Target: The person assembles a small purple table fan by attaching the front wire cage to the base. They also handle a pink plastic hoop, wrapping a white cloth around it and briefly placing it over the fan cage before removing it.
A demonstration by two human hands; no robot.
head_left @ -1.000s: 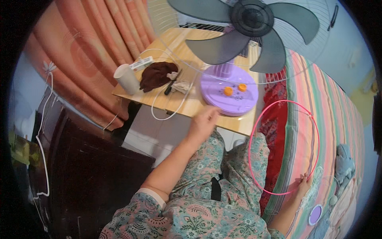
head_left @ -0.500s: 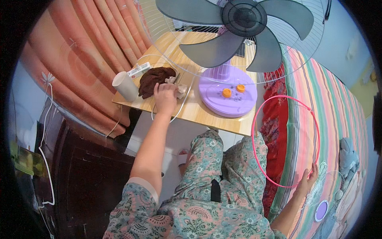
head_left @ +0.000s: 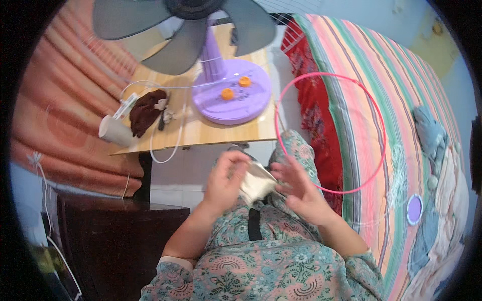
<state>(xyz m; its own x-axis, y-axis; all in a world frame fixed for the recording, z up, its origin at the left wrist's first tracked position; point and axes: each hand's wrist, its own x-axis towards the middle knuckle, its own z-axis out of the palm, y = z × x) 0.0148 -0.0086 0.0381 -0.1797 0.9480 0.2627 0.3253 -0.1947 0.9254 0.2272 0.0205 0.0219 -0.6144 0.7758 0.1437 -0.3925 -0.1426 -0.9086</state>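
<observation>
Bed (head_left: 369, 208) with a striped cover fills your right side, its red-skirted left edge alongside the table. Wooden table (head_left: 213, 136) stands ahead of you, its near edge just beyond your lap. Purple fan (head_left: 213, 62) has its round base toward the table's right edge; the small dark markings on the base are too small to read. Pink hoop (head_left: 329, 73) spans the bed's left edge, its lower left rim passing at your right hand. Dark brown cloth (head_left: 145, 113) lies crumpled near the table's left edge. Your left hand (head_left: 226, 183) has thumb and fingers clamped on a white piece (head_left: 257, 185), blurred, above your lap. Your right hand (head_left: 304, 195) has its fingers apart just beside that piece; whether they grip the hoop, you cannot tell. White cylinder (head_left: 114, 131) sits at the table's near left corner, with a white strip (head_left: 125, 105) behind it, any print unreadable. Two orange caps (head_left: 227, 94) sit on the fan's base.
</observation>
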